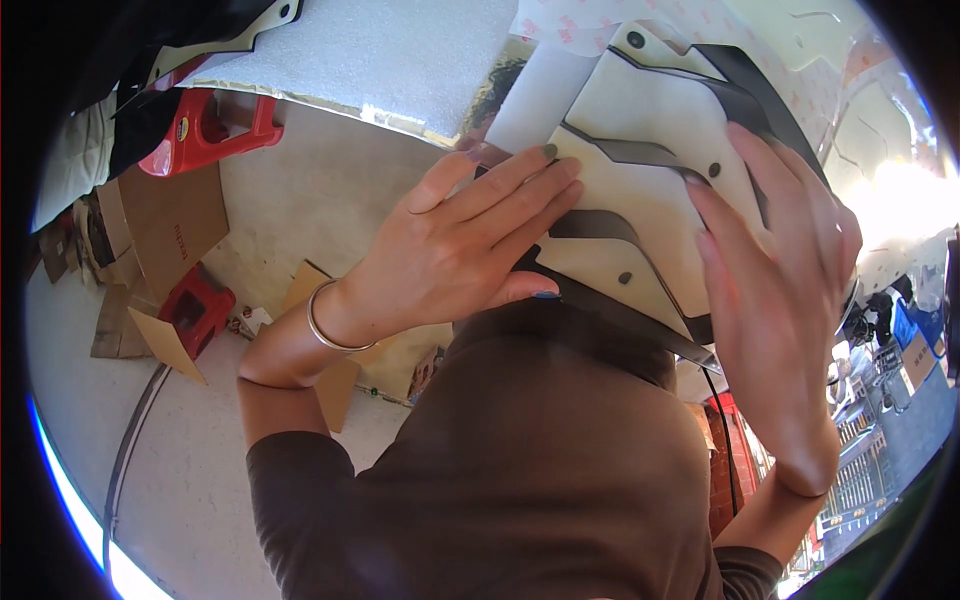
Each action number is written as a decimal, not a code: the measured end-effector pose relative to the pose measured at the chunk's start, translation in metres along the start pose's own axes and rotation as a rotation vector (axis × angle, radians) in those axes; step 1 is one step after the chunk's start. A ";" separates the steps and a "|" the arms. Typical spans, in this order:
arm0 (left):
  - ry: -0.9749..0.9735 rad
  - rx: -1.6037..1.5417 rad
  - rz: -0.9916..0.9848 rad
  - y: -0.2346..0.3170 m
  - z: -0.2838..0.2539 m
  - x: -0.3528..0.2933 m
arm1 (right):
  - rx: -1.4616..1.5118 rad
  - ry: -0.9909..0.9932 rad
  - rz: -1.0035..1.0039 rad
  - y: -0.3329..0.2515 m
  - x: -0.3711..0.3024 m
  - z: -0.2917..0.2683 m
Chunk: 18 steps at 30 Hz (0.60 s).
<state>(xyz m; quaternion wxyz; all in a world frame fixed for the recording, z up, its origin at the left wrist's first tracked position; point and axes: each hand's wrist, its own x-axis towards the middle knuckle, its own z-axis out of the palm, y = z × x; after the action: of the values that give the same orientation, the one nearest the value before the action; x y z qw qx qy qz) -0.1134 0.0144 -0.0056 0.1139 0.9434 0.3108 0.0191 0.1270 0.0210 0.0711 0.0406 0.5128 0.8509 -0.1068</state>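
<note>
A cream-white moulded panel [650, 185] with black angular strips and dark round holes lies in front of my body, at the edge of the work surface. My left hand [480, 225] rests flat on the panel's left side, its fingers stretched toward the middle and a bracelet on the wrist. On the right side, my right hand [780, 240] is slightly blurred, with fingers apart and their tips at the panel's surface near a black strip. Neither hand is wrapped round anything. The panel's underside is hidden.
White foam sheeting [380, 60] covers the surface at the back left, where another black-and-cream part [235, 45] lies. Printed clear film [570, 22] spreads behind the panel. Red plastic stools [215, 130] and cardboard boxes [175, 225] stand below on the left.
</note>
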 end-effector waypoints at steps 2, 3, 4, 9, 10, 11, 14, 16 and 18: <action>-0.021 -0.017 0.087 -0.004 -0.003 0.012 | 0.000 -0.058 0.158 -0.003 -0.027 -0.033; 0.000 -0.017 0.123 -0.005 -0.006 0.021 | -0.021 -0.049 0.194 -0.003 -0.037 -0.035; -0.039 -0.237 0.151 -0.010 -0.008 0.024 | 0.200 -0.122 0.162 -0.005 -0.041 -0.029; -0.060 -0.712 0.271 -0.008 0.009 0.044 | 0.622 -0.250 0.147 -0.017 -0.053 0.050; -0.103 -0.655 0.235 -0.006 0.005 0.048 | 0.616 -0.244 0.167 -0.023 -0.051 0.055; -0.146 -0.597 0.198 -0.003 0.002 0.050 | 0.612 -0.239 0.188 -0.029 -0.049 0.059; -0.078 -0.585 0.032 0.018 0.003 0.052 | 0.606 -0.215 0.246 -0.036 -0.043 0.067; -0.021 -0.491 0.028 0.026 0.002 0.054 | 0.602 -0.195 0.299 -0.036 -0.039 0.070; 0.038 -0.408 0.018 0.035 0.002 0.057 | 0.598 -0.186 0.350 -0.035 -0.045 0.069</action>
<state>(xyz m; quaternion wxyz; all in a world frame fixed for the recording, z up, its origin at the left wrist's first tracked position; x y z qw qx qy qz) -0.0469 0.0207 -0.0021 0.2968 0.9030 0.2940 0.1003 0.1144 -0.0491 0.0171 -0.0163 0.6280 0.6741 -0.3886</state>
